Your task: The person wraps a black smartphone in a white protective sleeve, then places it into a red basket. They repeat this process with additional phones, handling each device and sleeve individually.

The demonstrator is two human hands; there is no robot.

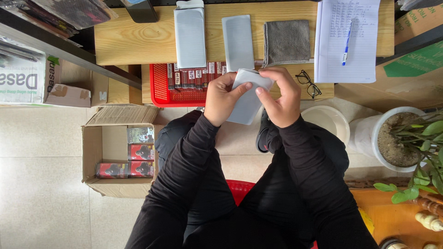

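Observation:
My left hand [222, 97] and my right hand [279, 97] both hold a flat pale grey-white sleeve [247, 98] in front of my knees, near the low wooden table's front edge. My left thumb lies across its face and my right fingers pinch its upper right corner. On the wooden table [120, 41] beyond lie two similar flat grey-white packs [189, 37] [238, 41] and a folded grey cloth [287, 41]. A red basket [160, 85] holding several small upright boxes sits just past my left hand.
A lined paper sheet [346, 41] with a blue pen [346, 44] lies at the table's right; black glasses [308, 83] rest below it. An open cardboard box [92, 147] of small packs stands on the floor left. A white bowl [330, 121] and potted plant [401, 138] stand right.

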